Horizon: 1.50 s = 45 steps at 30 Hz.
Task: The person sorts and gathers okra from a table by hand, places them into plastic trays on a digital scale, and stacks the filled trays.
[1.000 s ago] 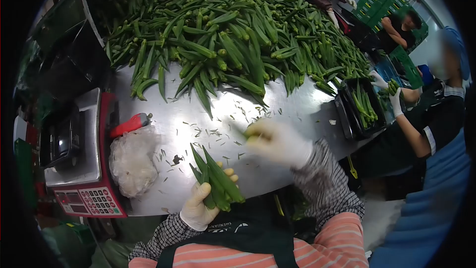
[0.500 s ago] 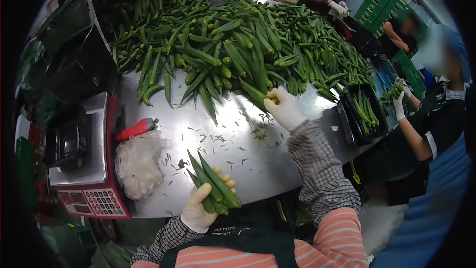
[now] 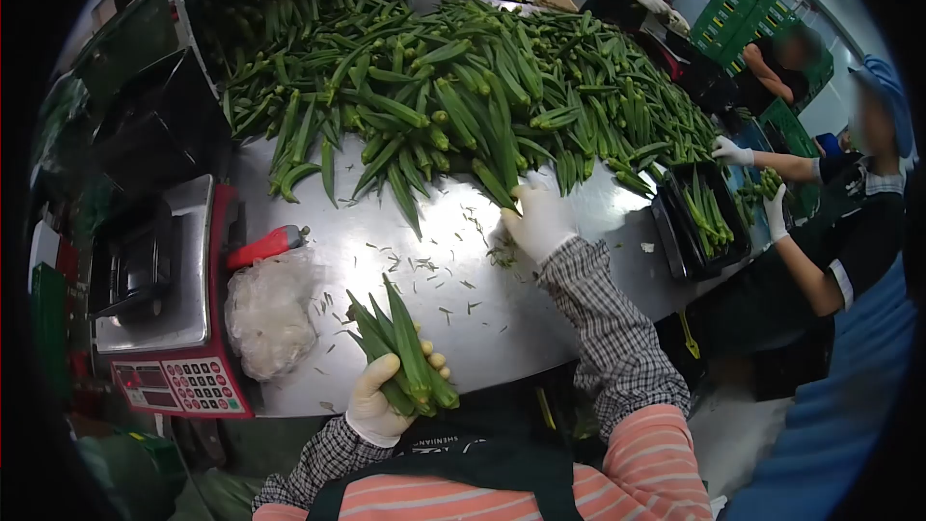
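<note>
Several green okra pods (image 3: pixel 410 352) lie bunched in my left hand (image 3: pixel 378 403), tips pointing up and away. White gloves cover both hands, and the left fingers are wrapped round the bunch near the front edge of the table. At the near edge of the large okra heap (image 3: pixel 434 87), my right hand (image 3: pixel 542 220) pinches the stem end of a single okra pod (image 3: pixel 494 183) between thumb and fingers. That pod still lies against the heap. Small okra trimmings (image 3: pixel 424 265) are scattered on the metal table (image 3: pixel 521 347) between my hands.
At left, a red-framed scale (image 3: pixel 198 381) carries a black tray (image 3: pixel 135 265). Beside it are a red-handled tool (image 3: pixel 262 247) and a crumpled plastic bag (image 3: pixel 272 314). A black crate (image 3: pixel 683 236) with okra stands at right, near a co-worker's gloved hands (image 3: pixel 775 212).
My right hand has shifted slightly left and towards me, and the pod at its fingers has tilted steeper. My left hand has moved slightly left with its bunch. A co-worker's hand has reached towards the heap.
</note>
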{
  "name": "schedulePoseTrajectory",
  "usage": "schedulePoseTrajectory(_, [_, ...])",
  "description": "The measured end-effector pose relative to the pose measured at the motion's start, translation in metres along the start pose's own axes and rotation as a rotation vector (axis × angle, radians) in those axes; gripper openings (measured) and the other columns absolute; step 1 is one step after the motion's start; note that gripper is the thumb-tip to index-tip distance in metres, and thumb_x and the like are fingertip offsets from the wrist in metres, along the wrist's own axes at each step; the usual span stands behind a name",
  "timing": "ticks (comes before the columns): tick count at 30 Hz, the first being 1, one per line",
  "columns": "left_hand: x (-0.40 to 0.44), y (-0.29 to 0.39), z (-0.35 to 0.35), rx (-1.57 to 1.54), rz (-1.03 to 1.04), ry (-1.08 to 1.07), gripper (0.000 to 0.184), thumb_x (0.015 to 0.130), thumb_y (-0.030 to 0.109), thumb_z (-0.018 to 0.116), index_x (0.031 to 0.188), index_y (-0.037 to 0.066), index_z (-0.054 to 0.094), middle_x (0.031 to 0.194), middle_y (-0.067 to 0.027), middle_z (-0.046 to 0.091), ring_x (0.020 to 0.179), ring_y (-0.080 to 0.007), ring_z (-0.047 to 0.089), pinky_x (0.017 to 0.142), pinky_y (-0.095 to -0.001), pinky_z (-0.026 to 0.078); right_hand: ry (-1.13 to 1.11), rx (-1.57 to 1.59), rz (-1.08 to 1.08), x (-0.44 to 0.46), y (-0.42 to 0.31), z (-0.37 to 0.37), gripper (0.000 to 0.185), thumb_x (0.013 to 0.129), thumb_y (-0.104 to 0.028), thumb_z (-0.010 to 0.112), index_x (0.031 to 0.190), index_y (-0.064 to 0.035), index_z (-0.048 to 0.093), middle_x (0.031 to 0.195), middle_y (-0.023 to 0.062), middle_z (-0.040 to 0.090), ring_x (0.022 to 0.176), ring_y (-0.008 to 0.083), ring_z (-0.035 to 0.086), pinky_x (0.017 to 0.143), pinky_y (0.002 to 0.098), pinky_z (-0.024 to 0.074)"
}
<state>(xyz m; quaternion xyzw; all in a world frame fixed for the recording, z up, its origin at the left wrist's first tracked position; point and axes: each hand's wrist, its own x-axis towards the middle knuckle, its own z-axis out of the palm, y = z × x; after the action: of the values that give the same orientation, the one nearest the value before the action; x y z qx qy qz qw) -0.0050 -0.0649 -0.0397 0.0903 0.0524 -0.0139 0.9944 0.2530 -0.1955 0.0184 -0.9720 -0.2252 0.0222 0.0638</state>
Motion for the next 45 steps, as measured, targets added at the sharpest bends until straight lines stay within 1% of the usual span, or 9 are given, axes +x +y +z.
schedulePoseTrajectory(5, [-0.007, 0.004, 0.000, 0.075, 0.051, 0.013, 0.054, 0.083, 0.018, 0.059, 0.130, 0.002, 0.037, 0.116, -0.0156, 0.054, 0.108, -0.0308, 0.053, 0.095, -0.0458, 0.042, 0.195, 0.329, -0.033, 0.021, 0.049, 0.027, 0.021, 0.083, -0.018, 0.056, 0.092, -0.0024, 0.065, 0.105, 0.0170, 0.062, 0.099, 0.0308, 0.059, 0.087, 0.0361, 0.0465])
schedulePoseTrajectory(7, [-0.009, 0.005, -0.002, 0.074, 0.000, -0.012, 0.055, 0.083, 0.018, 0.059, 0.130, 0.001, 0.037, 0.118, -0.0168, 0.054, 0.109, -0.0314, 0.053, 0.095, -0.0462, 0.042, 0.329, 0.661, -0.099, 0.008, 0.055, 0.006, 0.013, 0.083, -0.010, 0.059, 0.089, 0.0003, 0.064, 0.077, 0.0085, 0.061, 0.068, 0.0155, 0.056, 0.066, 0.0260, 0.0457])
schedulePoseTrajectory(10, [-0.004, 0.007, -0.004, 0.070, -0.063, -0.072, 0.054, 0.083, 0.019, 0.059, 0.129, -0.001, 0.038, 0.120, -0.0184, 0.053, 0.112, -0.0314, 0.052, 0.097, -0.0464, 0.041, 0.299, 0.936, -0.119, -0.029, 0.052, -0.051, 0.016, 0.080, -0.012, 0.064, 0.089, 0.0020, 0.063, 0.071, 0.0019, 0.059, 0.064, 0.0070, 0.051, 0.058, 0.0212, 0.0418])
schedulePoseTrajectory(17, [0.009, -0.013, 0.011, 0.244, -0.044, -0.081, 0.056, 0.083, 0.021, 0.062, 0.130, 0.000, 0.038, 0.123, -0.0171, 0.051, 0.114, -0.0274, 0.051, 0.096, -0.0412, 0.041, -0.461, 0.983, -0.283, -0.093, -0.037, -0.078, 0.012, 0.079, -0.012, 0.065, 0.080, -0.0005, 0.060, 0.063, -0.0027, 0.054, 0.059, 0.0031, 0.047, 0.052, 0.0201, 0.0387])
schedulePoseTrajectory(21, [0.005, -0.020, 0.003, 0.213, -0.078, -0.166, 0.052, 0.082, 0.016, 0.066, 0.125, 0.001, 0.041, 0.109, -0.0080, 0.055, 0.100, -0.0194, 0.057, 0.083, -0.0320, 0.048, -0.365, 0.794, -0.423, -0.093, -0.095, -0.028, 0.009, 0.079, -0.007, 0.065, 0.083, -0.0004, 0.059, 0.067, 0.0012, 0.056, 0.059, 0.0070, 0.053, 0.053, 0.0228, 0.0439])
schedulePoseTrajectory(26, [-0.007, -0.005, 0.022, 0.145, 0.240, 0.167, 0.052, 0.083, 0.014, 0.064, 0.127, 0.004, 0.039, 0.111, -0.0089, 0.055, 0.104, -0.0213, 0.056, 0.087, -0.0335, 0.047, -0.354, 0.865, -0.630, -0.104, -0.146, -0.024, 0.013, 0.079, -0.005, 0.063, 0.091, -0.0011, 0.061, 0.077, 0.0055, 0.060, 0.068, 0.0112, 0.058, 0.062, 0.0242, 0.0473])
schedulePoseTrajectory(30, [-0.037, 0.052, 0.044, 0.163, 0.411, 0.022, 0.058, 0.081, 0.025, 0.063, 0.129, 0.005, 0.037, 0.112, -0.0158, 0.054, 0.106, -0.0289, 0.055, 0.090, -0.0428, 0.047, -0.019, 1.083, -0.756, -0.090, -0.137, -0.055, 0.016, 0.080, -0.003, 0.063, 0.096, 0.0006, 0.060, 0.083, 0.0070, 0.059, 0.074, 0.0130, 0.059, 0.067, 0.0248, 0.0471])
schedulePoseTrajectory(35, [-0.076, 0.170, 0.104, 0.659, 1.088, 0.177, 0.055, 0.085, 0.040, 0.057, 0.121, 0.001, 0.045, 0.101, -0.0137, 0.059, 0.089, -0.0276, 0.060, 0.080, -0.0398, 0.050, -0.124, 0.938, -0.640, -0.074, -0.104, -0.034, 0.015, 0.081, -0.003, 0.062, 0.095, 0.0002, 0.062, 0.081, 0.0066, 0.059, 0.071, 0.0121, 0.058, 0.066, 0.0236, 0.0471])
schedulePoseTrajectory(45, [-0.085, 0.331, 0.069, 0.608, 0.850, 0.407, 0.028, 0.085, 0.023, 0.059, 0.098, -0.002, 0.060, 0.092, -0.0196, 0.066, 0.073, -0.0319, 0.064, 0.064, -0.0470, 0.054, -0.281, 0.900, -0.783, -0.076, -0.148, -0.004, 0.013, 0.080, -0.009, 0.063, 0.091, -0.0019, 0.064, 0.082, 0.0089, 0.061, 0.070, 0.0164, 0.060, 0.066, 0.0268, 0.0492])
